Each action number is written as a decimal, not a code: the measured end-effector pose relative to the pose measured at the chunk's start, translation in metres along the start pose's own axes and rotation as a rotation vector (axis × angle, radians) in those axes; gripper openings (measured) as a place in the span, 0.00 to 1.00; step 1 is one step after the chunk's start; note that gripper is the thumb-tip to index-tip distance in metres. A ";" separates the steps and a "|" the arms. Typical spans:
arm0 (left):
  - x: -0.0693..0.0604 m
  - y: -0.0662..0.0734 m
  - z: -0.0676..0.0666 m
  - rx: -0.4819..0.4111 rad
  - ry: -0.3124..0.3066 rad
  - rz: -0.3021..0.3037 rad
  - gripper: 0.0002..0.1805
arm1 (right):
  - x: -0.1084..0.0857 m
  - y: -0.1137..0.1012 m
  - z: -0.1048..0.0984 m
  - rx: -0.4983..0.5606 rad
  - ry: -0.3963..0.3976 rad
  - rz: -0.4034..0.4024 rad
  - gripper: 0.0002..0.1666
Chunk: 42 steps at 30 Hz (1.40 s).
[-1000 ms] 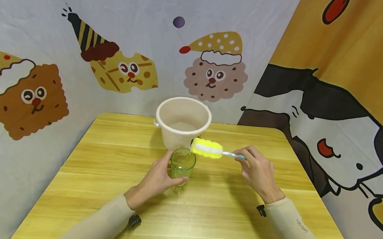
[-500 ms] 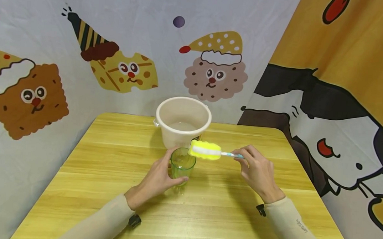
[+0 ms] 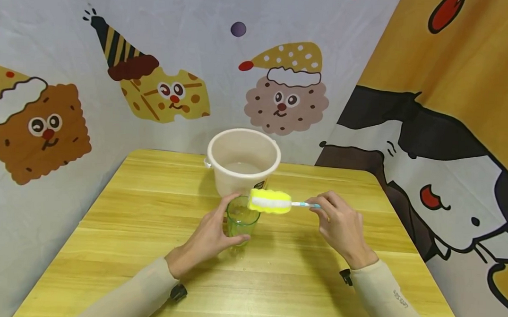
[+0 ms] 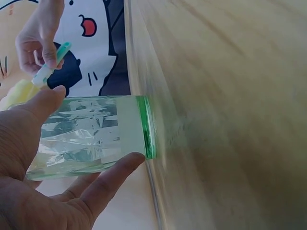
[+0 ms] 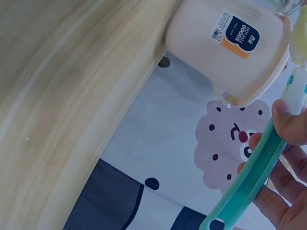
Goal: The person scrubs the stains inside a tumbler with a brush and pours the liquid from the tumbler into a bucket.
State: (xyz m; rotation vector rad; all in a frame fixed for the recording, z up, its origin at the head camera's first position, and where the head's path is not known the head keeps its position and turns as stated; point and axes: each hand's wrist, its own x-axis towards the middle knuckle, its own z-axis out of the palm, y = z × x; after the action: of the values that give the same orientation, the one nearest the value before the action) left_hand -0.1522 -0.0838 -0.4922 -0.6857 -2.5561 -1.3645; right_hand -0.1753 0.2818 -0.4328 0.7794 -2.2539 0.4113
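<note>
At the centre of the head view, the left hand holds a green glass, its grip wrapped round the side. The glass is upright, mouth up and base down at the desk; in the left wrist view the thumb lies along one side and the fingers along the other. Right of centre, the right hand has a narrow grip on the handle of a brush, pinching it so that it lies nearly level. Its yellow sponge head points left and covers the right part of the glass's mouth from above; whether they touch, I cannot tell. Just beyond the glass, toward the top, a cream bucket stands on the desk, bearing a dark label.
</note>
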 end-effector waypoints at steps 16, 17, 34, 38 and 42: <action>0.003 0.003 -0.004 -0.030 -0.033 -0.055 0.66 | 0.020 -0.006 -0.010 -0.062 0.018 -0.067 0.14; 0.003 0.003 -0.003 -0.029 -0.030 -0.057 0.66 | 0.021 -0.007 -0.010 -0.062 0.018 -0.071 0.14; 0.002 0.003 -0.004 -0.035 -0.043 -0.065 0.65 | 0.039 -0.019 -0.013 -0.095 0.023 -0.137 0.14; 0.002 0.002 -0.004 -0.040 -0.041 -0.071 0.65 | 0.044 -0.022 -0.015 -0.110 0.015 -0.168 0.24; 0.002 0.002 -0.004 -0.041 -0.041 -0.075 0.65 | 0.050 -0.025 -0.018 -0.130 0.011 -0.196 0.31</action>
State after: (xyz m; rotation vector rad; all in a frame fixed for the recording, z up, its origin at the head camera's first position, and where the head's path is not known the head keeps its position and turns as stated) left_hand -0.1533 -0.0856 -0.4878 -0.6369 -2.6167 -1.4450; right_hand -0.1781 0.2505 -0.3833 0.9165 -2.1452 0.1745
